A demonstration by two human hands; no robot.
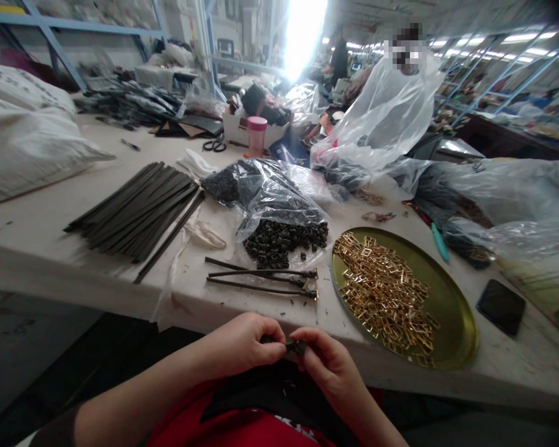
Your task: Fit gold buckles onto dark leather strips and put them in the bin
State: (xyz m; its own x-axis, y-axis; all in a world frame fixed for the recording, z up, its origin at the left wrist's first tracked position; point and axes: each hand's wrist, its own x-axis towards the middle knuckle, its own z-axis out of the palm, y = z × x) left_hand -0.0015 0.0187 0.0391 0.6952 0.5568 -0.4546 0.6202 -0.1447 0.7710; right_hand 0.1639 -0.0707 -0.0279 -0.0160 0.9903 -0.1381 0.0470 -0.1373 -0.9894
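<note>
Close to the table's front edge, my left hand [254,343] pinches a narrow dark strap [292,347]. My right hand [320,360] grips the end of the same strap, fingertips almost touching the left ones; most of it is hidden by the fingers. Beyond my hands lie three dark straps [256,273] with gold buckles at their right ends. Behind them, small black loops [284,242] spill from a clear plastic bag [284,192]. To the right, a round gold tray [451,329] holds a heap of gold buckles [386,292].
A stack of dark straps [135,211] lies to the left, near a white sack [23,130]. A black phone [500,305] rests at right. Farther back are scissors [214,145], a pink-lidded jar [256,136] and a large clear bag [377,118]. A person stands in the background.
</note>
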